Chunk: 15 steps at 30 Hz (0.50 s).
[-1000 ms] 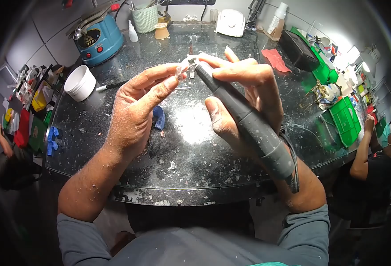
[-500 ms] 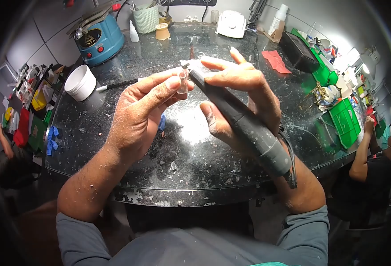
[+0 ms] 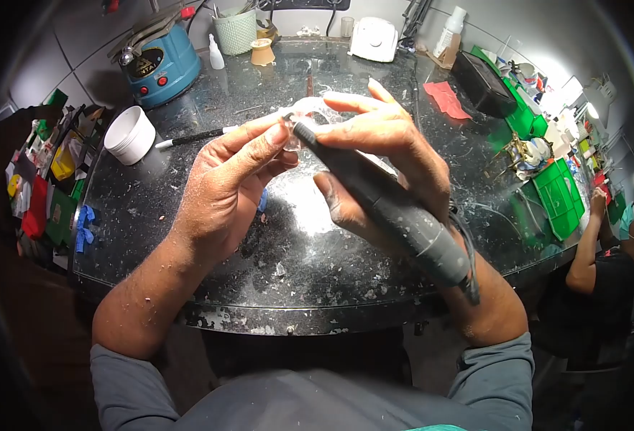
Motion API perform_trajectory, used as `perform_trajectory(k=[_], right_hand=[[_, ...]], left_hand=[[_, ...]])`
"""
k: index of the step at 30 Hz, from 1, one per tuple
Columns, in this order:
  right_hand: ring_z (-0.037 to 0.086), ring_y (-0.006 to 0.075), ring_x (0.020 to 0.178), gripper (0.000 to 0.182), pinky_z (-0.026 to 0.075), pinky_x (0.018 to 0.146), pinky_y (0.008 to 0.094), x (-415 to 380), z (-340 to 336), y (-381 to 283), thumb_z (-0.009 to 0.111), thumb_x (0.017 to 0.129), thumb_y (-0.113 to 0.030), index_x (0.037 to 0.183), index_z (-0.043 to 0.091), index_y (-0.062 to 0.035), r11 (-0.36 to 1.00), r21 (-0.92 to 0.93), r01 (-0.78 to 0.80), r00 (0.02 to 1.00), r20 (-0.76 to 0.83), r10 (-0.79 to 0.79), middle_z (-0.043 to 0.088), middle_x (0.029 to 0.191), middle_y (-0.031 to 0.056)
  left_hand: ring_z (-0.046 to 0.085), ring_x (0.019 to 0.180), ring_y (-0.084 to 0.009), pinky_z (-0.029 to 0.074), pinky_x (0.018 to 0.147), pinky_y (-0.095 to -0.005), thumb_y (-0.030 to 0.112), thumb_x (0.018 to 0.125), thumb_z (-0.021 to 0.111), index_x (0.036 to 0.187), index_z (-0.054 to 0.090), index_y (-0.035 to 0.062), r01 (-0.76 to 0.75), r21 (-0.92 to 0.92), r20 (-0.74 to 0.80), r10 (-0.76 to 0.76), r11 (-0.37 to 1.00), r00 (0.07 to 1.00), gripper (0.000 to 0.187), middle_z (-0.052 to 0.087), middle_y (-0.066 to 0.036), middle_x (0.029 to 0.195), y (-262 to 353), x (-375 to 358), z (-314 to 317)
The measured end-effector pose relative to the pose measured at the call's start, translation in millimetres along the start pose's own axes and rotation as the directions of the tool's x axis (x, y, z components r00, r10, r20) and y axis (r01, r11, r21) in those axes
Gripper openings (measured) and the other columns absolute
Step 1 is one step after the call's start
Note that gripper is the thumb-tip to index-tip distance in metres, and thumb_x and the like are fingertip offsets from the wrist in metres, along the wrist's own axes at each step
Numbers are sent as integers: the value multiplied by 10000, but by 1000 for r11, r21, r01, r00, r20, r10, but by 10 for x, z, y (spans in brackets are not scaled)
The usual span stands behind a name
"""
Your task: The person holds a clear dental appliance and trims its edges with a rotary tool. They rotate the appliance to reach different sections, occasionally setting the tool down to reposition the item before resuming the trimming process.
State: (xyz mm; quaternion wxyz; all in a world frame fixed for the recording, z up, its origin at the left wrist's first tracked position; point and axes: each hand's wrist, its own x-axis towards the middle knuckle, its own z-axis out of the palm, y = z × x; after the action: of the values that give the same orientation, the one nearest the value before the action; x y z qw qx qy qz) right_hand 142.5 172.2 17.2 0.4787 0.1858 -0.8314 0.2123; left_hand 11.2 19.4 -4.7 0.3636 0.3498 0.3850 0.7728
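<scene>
My left hand (image 3: 220,176) pinches a small clear plastic-looking piece (image 3: 293,144) between thumb and fingers, above the middle of the bench. Its exact shape is partly hidden by the fingertips. My right hand (image 3: 396,147) grips a black rotary handpiece (image 3: 385,197), slanted with its cord end toward my right forearm. The tool's head lies right at the clear piece, close to my left fingertips; contact between them cannot be made out. Fine pale dust speckles my left hand and forearm.
The dark bench (image 3: 152,237) carries debris, a white tub (image 3: 129,135), a pen (image 3: 195,137) and a red scrap (image 3: 446,100). At the back stand a blue machine (image 3: 160,68) and a mint basket (image 3: 236,32). Green trays (image 3: 558,201) and another person (image 3: 604,269) are on the right.
The handpiece's head has shifted slightly left and down along the clear piece, my right hand moving with it. My left hand stays nearly still. A person at the far left is no longer visible.
</scene>
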Motion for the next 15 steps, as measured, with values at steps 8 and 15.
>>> perform_trajectory(k=[8, 15], right_hand=[[609, 294, 1129, 422, 320, 1062, 550, -14, 13, -11, 747, 696, -5, 1078, 575, -48, 999, -8, -36, 999, -30, 36, 668, 1069, 100], [613, 297, 1125, 409, 307, 1062, 569, -17, 25, -13, 748, 701, -19, 1071, 577, -54, 998, 8, -61, 997, -53, 61, 674, 1045, 84]], left_hand=[[603, 977, -137, 439, 918, -309, 183, 935, 602, 1144, 647, 20, -15, 39, -12, 16, 999, 1000, 269, 685, -85, 1038, -2, -3, 8], [599, 986, -137, 437, 911, -305, 184, 933, 606, 1157, 640, 16, -9, 41, -21, 10, 999, 1000, 282, 681, -80, 1055, -11, -3, -13]])
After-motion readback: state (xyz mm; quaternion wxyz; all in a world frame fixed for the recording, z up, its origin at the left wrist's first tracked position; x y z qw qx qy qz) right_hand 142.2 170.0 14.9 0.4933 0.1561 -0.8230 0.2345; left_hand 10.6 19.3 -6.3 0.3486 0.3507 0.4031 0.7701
